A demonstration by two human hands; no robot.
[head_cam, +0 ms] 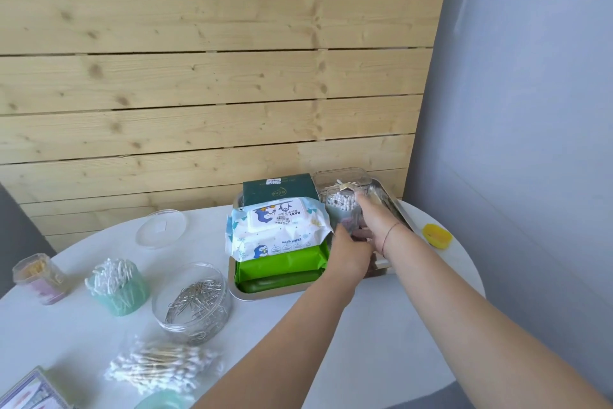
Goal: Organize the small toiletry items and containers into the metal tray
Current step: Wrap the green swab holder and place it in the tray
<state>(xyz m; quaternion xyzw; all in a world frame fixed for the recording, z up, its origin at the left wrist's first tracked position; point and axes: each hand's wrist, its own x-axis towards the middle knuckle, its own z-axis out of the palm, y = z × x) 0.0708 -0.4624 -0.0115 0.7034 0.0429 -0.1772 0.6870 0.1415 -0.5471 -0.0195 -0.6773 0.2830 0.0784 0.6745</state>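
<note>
Swab jar [341, 209] stands in the metal tray [262, 296], between both hands. Left hand [348, 253] grips its lower part, fingers curled round it. Right hand [376, 218] lies against its right side; clasp cannot be told. Wipes pack [278, 229] lies just left of the left hand.

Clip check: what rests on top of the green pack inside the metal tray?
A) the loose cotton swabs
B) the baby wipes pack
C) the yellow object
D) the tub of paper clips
B: the baby wipes pack lies across the far part of the green pack inside the metal tray.
</note>
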